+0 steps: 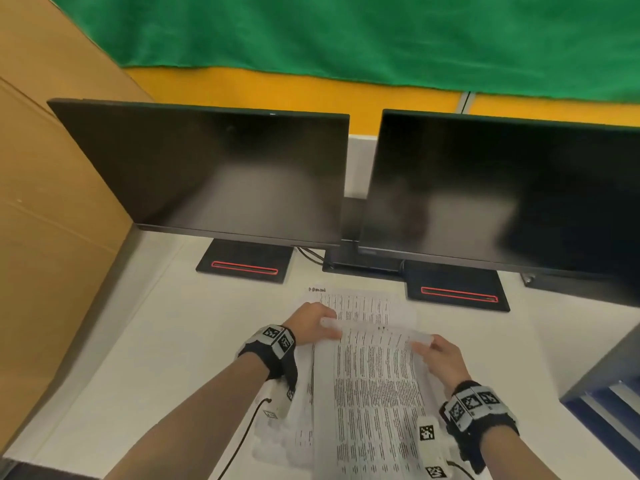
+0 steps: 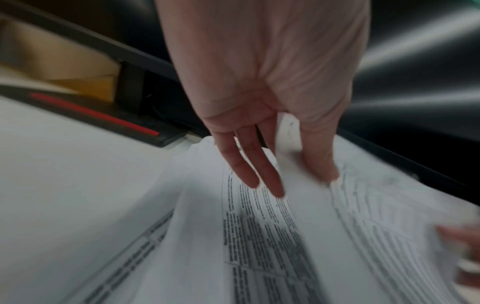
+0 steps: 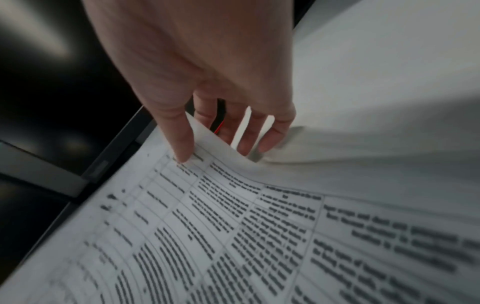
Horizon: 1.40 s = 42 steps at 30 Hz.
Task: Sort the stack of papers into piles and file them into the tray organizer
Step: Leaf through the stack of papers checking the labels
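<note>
Head view shows both hands up at the far edge of one printed sheet (image 1: 375, 382): the left hand (image 1: 313, 323) has its corner pinched between thumb and fingers, and the right hand (image 1: 440, 355) nips the opposite corner, thumb on the print and fingers curled under, as the right wrist camera shows plainly. That sheet bows up off the stack of papers (image 1: 294, 420) lying on the white desk (image 1: 145, 341) close to the body, and another printed page (image 1: 353, 303) lies flat just beyond it, toward the monitor stands. Off at the right edge sits the dark blue tray organizer (image 1: 609, 403), well apart from the hands, with pale layers in its slots that I can't identify. By my reading we're in the sorting stage, top sheet being peeled away. Next move calls for lifting only this one page clear and laying it squarely on its pile, without dragging the sheets beneath.
</note>
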Available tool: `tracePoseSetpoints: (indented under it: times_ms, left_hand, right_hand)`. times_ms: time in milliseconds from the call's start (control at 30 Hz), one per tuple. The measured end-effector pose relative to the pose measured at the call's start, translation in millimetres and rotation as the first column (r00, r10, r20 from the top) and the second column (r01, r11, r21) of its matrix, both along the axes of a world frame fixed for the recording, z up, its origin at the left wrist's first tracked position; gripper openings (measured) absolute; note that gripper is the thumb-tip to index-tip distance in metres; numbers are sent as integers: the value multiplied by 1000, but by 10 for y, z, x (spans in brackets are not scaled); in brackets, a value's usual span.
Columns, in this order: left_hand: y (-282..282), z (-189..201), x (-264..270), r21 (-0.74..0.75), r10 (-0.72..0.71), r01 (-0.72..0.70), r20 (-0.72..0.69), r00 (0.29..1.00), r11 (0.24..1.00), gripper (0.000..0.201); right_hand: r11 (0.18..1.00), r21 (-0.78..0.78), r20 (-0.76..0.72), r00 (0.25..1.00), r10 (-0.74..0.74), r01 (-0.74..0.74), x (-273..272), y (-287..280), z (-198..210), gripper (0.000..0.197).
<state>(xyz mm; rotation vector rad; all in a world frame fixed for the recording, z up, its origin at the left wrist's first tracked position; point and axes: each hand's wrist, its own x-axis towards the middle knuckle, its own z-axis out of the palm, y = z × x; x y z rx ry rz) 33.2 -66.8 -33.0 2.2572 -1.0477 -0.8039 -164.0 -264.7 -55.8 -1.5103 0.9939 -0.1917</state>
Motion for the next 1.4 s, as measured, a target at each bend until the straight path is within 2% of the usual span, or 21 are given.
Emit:
tracePoseSetpoints:
  times_ms: [67,167,233,300,367,467,533,667,767,833,867,967,1067,1133,1233,1400]
  left_hand:
    - [-9,-23,79,-78,67,-65,22,998,995,31]
    - [-47,-56,280,-55,150,-139,309,939,989,33]
    - [-75,-63,377,60,70,-113,479,875,992,41]
    - [-106,-22,404,137,-14,-73,547,837,988,36]
    - [-130,-3,422,148,-39,-59,580,814,987,28]
    - [-130,-24,403,125,-35,-48,591,806,991,16]
    - [-106,-40,383,124,-39,-38,563,825,992,16]
    - [-29,-92,380,129,-26,-25,382,924,991,25]
    - [14,-99,280,150,-94,51,295,951,987,22]
    - [29,-104,198,140,-109,72,271,956,987,22]
    - [28,-113,176,125,-105,74,262,959,989,21]
    - [-6,-63,128,131,-109,78,249,962,988,21]
    - [-98,-51,148,153,-77,48,186,980,987,34]
    - [-153,-79,202,158,-28,-10,234,972,987,41]
    - [-205,-126,280,252,-20,-74,351,936,965,25]
    - [-223,-108,338,241,-10,-74,328,945,968,28]
  right_hand:
    - [1000,16,47,999,-4,3,-24,6,18,19]
    - [999,-22,85,996,30,-28,-37,21,20,14]
    - [998,-41,89,994,57,-54,-54,21,7,16]
    - [996,-71,94,994,63,-56,-66,18,11,16]
    - [996,-86,93,995,41,-33,-77,22,29,15]
    - [998,-65,88,996,-9,15,-116,5,61,14]
    - [999,-36,103,994,-22,26,-125,18,119,16]
    - [998,-25,79,995,54,-53,-53,56,153,10]
    - [996,-66,31,998,55,-52,25,17,8,39]
    - [995,-66,36,996,77,-75,58,12,-33,51]
    - [994,-58,33,995,94,-92,76,17,-39,50]
    - [993,-56,22,994,109,-108,135,44,0,16]
    - [995,-73,29,997,77,-74,154,59,10,10]
    - [992,-92,8,996,89,-88,139,80,-31,18]
    - [993,-75,-10,995,95,-95,113,89,-149,20]
    - [996,-32,-8,997,78,-78,111,80,-171,36]
